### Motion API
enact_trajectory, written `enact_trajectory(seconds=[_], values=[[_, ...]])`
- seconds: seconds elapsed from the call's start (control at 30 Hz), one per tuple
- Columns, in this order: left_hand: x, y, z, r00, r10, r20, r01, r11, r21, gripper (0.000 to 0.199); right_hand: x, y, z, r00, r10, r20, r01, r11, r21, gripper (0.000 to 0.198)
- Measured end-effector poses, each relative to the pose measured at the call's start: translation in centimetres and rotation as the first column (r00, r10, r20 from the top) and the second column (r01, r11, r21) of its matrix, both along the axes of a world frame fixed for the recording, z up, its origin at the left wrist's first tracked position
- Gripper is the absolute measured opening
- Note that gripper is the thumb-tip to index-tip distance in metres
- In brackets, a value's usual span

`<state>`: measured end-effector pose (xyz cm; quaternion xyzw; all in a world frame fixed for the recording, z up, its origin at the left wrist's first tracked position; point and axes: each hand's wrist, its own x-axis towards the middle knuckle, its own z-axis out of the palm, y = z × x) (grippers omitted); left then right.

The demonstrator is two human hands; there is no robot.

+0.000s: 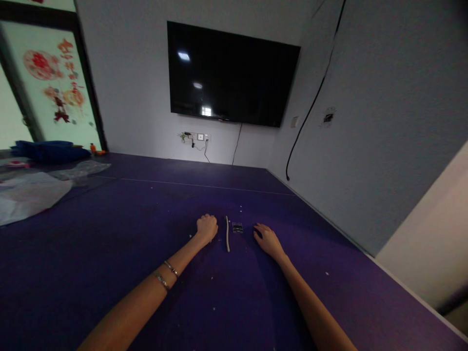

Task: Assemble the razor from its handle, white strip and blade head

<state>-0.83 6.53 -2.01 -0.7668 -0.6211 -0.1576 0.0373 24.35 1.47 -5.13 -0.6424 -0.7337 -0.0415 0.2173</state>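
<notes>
My left hand (pixel 207 228) rests on the purple surface (pixel 175 302), its fingers curled into a fist, and nothing shows sticking out of it. Just right of it lies a short, pale, slightly bent strip, like a piece of cable (pixel 227 236), which it does not touch. Beside the strip is a small dark rectangular piece with clear edges (pixel 237 227), too small to name. Further right, my right hand (pixel 267 240) lies palm down with fingers stretched out and apart from these pieces. Two bracelets (pixel 166 275) circle my left forearm.
White specks are scattered over the surface. Clear plastic sheeting (pixel 36 192) and a dark blue cloth-like heap (pixel 54 151) lie at the far left. A television (pixel 230 78) hangs on the back wall above sockets (pixel 200 137). One black cable (pixel 310 107) dangles along the right wall.
</notes>
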Motion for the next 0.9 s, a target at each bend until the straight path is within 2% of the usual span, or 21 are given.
enact_trajectory(seconds=[0.17,0.23,0.3,0.33,0.43,0.47,0.57,0.6,0.63,0.73,0.9], values=[[-0.4,0.1,0.5,0.997,-0.033,0.070,0.035,0.999,-0.018,0.027,0.0,0.0,0.0,1.000,-0.010,-0.006,0.010,1.000,-0.006,0.041],[-0.8,0.4,1.0,0.956,-0.056,0.287,0.078,0.995,-0.068,0.026,0.1,0.1,-0.1,1.000,-0.012,-0.008,0.012,1.000,-0.012,0.041],[-1.3,0.7,1.6,0.824,-0.054,0.564,0.167,0.975,-0.150,0.026,0.2,0.1,-0.1,1.000,-0.011,-0.006,0.011,1.000,-0.015,0.042],[-1.6,0.9,1.8,0.761,-0.047,0.647,0.214,0.960,-0.182,0.028,0.2,0.1,-0.1,1.000,-0.009,-0.005,0.009,1.000,-0.017,0.042],[-2.7,1.1,2.3,0.650,-0.014,0.760,0.317,0.913,-0.255,0.036,0.3,0.2,-0.1,1.000,-0.006,-0.004,0.006,1.000,-0.026,0.042],[-3.1,1.1,2.4,0.571,0.044,0.820,0.354,0.887,-0.295,0.035,0.3,0.2,-0.1,1.000,-0.008,-0.005,0.008,1.000,-0.029,0.042],[-3.9,0.9,2.5,0.223,0.340,0.914,0.465,0.787,-0.406,0.026,0.4,0.2,-0.2,1.000,-0.011,-0.015,0.010,0.999,-0.033,0.042],[-4.1,0.9,2.5,0.135,0.427,0.894,0.479,0.761,-0.436,0.023,0.4,0.2,-0.2,1.000,-0.010,-0.018,0.009,0.999,-0.030,0.042],[-4.3,0.7,2.5,0.090,0.486,0.869,0.478,0.745,-0.466,0.022,0.4,0.2,-0.2,1.000,-0.008,-0.021,0.007,1.000,-0.026,0.042],[-4.5,0.3,2.4,0.057,0.577,0.815,0.488,0.696,-0.527,0.019,0.4,0.2,-0.2,1.000,0.001,-0.029,-0.002,1.000,-0.020,0.042],[-4.2,-0.8,2.1,0.052,0.627,0.777,0.589,0.609,-0.531,0.021,0.5,0.4,-0.3,0.999,-0.003,-0.044,0.002,0.999,-0.035,0.041]])
